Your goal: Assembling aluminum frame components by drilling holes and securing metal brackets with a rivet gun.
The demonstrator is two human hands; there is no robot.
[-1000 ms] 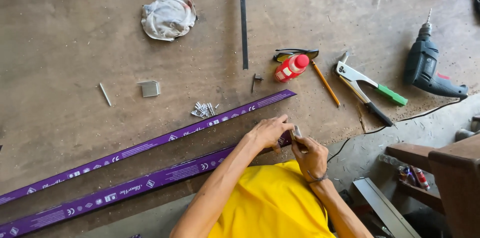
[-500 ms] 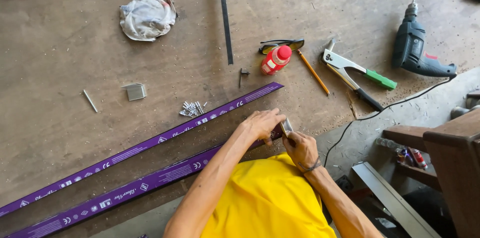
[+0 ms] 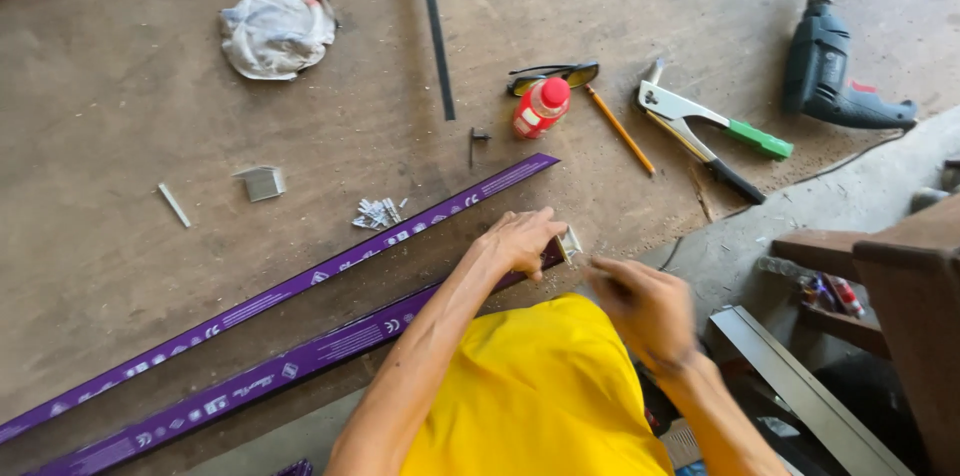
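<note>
dusty brown bench (image 3: 120, 86) carried everything. nearest, at its near edge, the left hand (image 3: 522, 239) gripped the end of a purple strip (image 3: 300, 361) with a small metal piece (image 3: 571, 244). the right hand (image 3: 645, 308) hung blurred just beside it, grip unclear. a second strip (image 3: 330, 266) lay behind; farther off, bottle (image 3: 540, 107), riveter (image 3: 700, 126), drill (image 3: 835, 71).

Soft, even daylight over a brown work surface (image 3: 150, 96)

No hard glare; things cast only short, faint shadows. The right hand (image 3: 645, 311) is smeared by motion blur, while the left hand (image 3: 520, 239) and the tools stay fairly sharp. The wide lens bends straight lines near the edges.
</note>
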